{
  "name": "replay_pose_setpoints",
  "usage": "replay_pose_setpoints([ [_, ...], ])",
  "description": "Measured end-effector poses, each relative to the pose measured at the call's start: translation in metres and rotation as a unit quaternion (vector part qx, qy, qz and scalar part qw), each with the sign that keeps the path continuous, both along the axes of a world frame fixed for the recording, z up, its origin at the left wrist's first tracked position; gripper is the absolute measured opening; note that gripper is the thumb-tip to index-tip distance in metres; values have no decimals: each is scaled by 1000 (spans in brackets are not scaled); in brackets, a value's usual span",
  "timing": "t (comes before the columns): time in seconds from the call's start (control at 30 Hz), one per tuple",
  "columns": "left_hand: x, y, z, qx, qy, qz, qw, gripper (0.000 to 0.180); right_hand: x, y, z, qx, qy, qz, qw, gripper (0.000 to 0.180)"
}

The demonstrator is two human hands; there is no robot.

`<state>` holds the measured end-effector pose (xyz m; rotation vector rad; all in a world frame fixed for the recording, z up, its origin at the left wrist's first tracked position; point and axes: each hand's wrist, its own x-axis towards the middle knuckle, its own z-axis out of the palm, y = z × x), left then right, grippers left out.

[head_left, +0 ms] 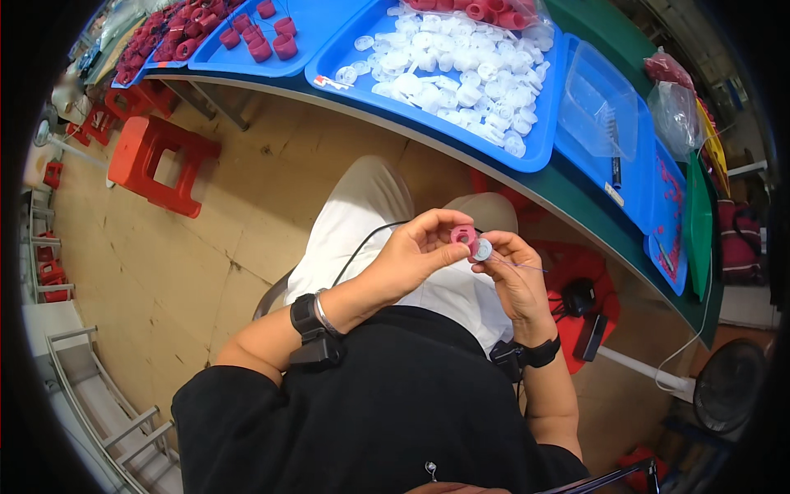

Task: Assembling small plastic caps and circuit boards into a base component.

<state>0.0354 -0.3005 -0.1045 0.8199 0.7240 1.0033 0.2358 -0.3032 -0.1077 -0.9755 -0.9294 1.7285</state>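
Note:
Above my lap, my left hand (pixel 420 247) pinches a small pink-red round cap (pixel 462 234) with a hollow, ring-like end between thumb and fingers. Close against it on the right is a small whitish round plastic disc (pixel 482 249), gripped in the fingertips of my right hand (pixel 520 276). The two pieces are side by side and seem to touch; whether they are joined I cannot tell. Thin dark wires (pixel 522 265) run out to the right past my right fingers.
On the table ahead, a blue tray (pixel 329 56) carries many white discs (pixel 444 74) and a bag of red caps (pixel 494 11). Left of it are more red caps (pixel 259 49); right, a clear bin (pixel 588 90) and a marker (pixel 615 171). A red stool (pixel 152 165) stands left.

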Motion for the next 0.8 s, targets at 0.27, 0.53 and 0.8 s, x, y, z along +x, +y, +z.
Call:
replay_pose_setpoints([
  [0.27, 1, -3, -2, 261, 194, -4, 946, 37, 3, -6, -14, -36, 45, 1, 998, 21],
  [0.53, -1, -1, -3, 89, 96, -28, 991, 40, 4, -2, -18, -36, 13, -10, 999, 20],
  [0.8, 3, 0, -11, -113, -79, -71, 988, 37, -13, -8, -20, 150, -168, -132, 965, 12],
])
